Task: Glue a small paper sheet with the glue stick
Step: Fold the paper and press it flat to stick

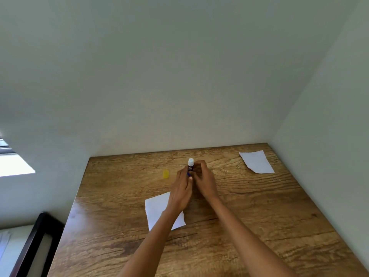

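The brown wood-grain table (249, 226) runs out under both my forearms into the corner of the pale walls. Nearer me than my fingers, partly under my left wrist, lies the small white paper sheet (157, 206), flat and ready, I judge, for gluing. A second white paper sheet (257, 161) lies well off to the right of my fingers, near the wall. My left hand (182, 190) pinches the lower end of the dark-labelled glue stick (190, 166), while my right hand (203, 180) curls round its barrel, probably twisting the white glue up. The stick stands upright between my fingertips, its white tip bare. Its small yellow cap (166, 173) sits just left of my fingers, within reach.
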{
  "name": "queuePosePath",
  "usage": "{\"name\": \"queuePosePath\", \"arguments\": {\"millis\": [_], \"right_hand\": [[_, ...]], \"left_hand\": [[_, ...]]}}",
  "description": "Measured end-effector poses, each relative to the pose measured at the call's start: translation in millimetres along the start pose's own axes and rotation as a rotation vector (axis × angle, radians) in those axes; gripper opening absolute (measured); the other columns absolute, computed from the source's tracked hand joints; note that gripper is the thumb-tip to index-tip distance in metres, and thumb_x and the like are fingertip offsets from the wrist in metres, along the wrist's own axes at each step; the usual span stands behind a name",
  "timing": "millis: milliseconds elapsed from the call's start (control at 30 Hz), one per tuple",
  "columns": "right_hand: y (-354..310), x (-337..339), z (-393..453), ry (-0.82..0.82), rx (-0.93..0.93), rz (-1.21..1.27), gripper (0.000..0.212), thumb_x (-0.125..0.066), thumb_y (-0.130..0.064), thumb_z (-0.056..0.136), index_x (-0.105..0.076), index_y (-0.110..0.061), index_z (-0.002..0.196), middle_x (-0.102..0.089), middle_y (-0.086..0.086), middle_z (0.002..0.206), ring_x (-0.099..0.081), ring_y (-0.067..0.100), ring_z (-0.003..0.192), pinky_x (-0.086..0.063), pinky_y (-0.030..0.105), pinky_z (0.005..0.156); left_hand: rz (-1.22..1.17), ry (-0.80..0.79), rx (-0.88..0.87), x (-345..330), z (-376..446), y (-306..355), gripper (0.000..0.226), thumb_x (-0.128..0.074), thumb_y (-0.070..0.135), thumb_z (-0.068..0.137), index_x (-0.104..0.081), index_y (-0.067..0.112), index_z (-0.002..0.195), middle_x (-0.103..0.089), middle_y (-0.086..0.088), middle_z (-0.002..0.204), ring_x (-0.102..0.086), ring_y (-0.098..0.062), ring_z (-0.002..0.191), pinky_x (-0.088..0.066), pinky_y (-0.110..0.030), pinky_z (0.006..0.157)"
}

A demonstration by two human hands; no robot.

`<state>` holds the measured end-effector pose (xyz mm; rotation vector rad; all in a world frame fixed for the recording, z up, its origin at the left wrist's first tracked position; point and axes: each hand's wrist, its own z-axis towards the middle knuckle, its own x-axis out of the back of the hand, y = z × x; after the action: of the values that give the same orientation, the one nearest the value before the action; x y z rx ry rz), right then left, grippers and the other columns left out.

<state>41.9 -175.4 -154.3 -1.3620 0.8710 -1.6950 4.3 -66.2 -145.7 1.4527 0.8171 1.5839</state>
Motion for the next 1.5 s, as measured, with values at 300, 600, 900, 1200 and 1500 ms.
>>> {"name": "queuePosePath", "arguments": {"millis": [300, 600, 900, 1200, 1500], "right_hand": [[-4, 4, -10, 0.008, 0.017, -0.048, 0.040, -0.062, -0.012, 0.085, -0.049, -0.013, 0.123, -0.053, -0.002, 0.120, -0.054, 0.007, 0.102, -0.045, 0.016, 0.082], [-3, 65, -38, 0.314, -0.083, -0.210, 0.031, -0.054, -0.001, 0.085, -0.053, -0.005, 0.115, -0.051, 0.013, 0.117, -0.053, 0.022, 0.101, -0.047, 0.031, 0.085], [63, 180, 8, 0.314, -0.391, -0.416, 0.035, -0.057, -0.009, 0.086, -0.050, -0.011, 0.120, -0.044, 0.015, 0.131, -0.042, 0.029, 0.122, -0.041, 0.036, 0.098], [95, 191, 32, 0.191, -0.441, -0.534, 0.038, -0.056, -0.021, 0.087, -0.048, -0.015, 0.124, -0.051, 0.009, 0.129, -0.045, 0.026, 0.118, -0.042, 0.037, 0.096], [75, 198, 17, 0.369, -0.510, -0.380, 0.041, -0.051, -0.023, 0.093, -0.046, -0.007, 0.130, -0.047, 0.016, 0.135, -0.045, 0.030, 0.123, -0.040, 0.037, 0.097]], "left_hand": [[-0.029, 0.029, -0.035, 0, -7, 2, 0.041, -0.035, 0.018, 0.100, -0.032, 0.020, 0.140, -0.038, 0.000, 0.139, -0.036, 0.003, 0.110, -0.030, -0.016, 0.091], [-0.048, -0.005, -0.095, -46, -21, 55, 0.033, -0.039, 0.009, 0.096, -0.042, 0.011, 0.129, -0.045, -0.006, 0.131, -0.046, -0.016, 0.115, -0.036, -0.023, 0.092], [-0.472, -0.232, 0.593, -139, 47, 104, 0.044, -0.039, 0.014, 0.095, -0.031, 0.013, 0.138, -0.057, -0.010, 0.107, -0.055, -0.019, 0.084, -0.048, -0.031, 0.071], [-0.333, -0.197, 0.667, -187, 107, 115, 0.055, -0.058, 0.007, 0.086, -0.026, 0.002, 0.131, -0.058, -0.022, 0.119, -0.067, -0.035, 0.090, -0.059, -0.043, 0.061], [-0.518, -0.163, 0.594, -167, 68, 104, 0.037, -0.052, -0.008, 0.088, -0.047, 0.005, 0.122, -0.064, -0.011, 0.094, -0.065, -0.019, 0.067, -0.059, -0.032, 0.064]]}}
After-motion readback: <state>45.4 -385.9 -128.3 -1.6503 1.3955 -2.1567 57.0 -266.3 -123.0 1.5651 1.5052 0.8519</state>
